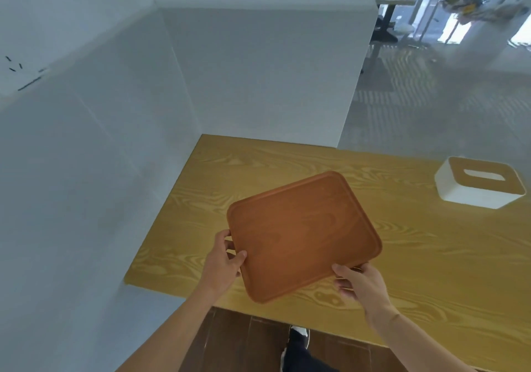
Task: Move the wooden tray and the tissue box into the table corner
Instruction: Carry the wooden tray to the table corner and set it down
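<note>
A reddish-brown wooden tray (301,235) with rounded corners is held over the yellow wood-grain table (416,271), turned at an angle. My left hand (227,259) grips its left edge, thumb on top. On the tray's near right edge my right hand (359,284) holds it, fingers underneath. A white tissue box (479,183) with a wooden lid and a slot stands at the table's far right, apart from the tray. The table corner (209,147) lies at the far left, where two white walls meet.
White walls (100,156) close off the table's left side and back. A glass pane (431,98) borders the table behind the tissue box. Below the front edge I see dark wood floor and my shoe (298,340).
</note>
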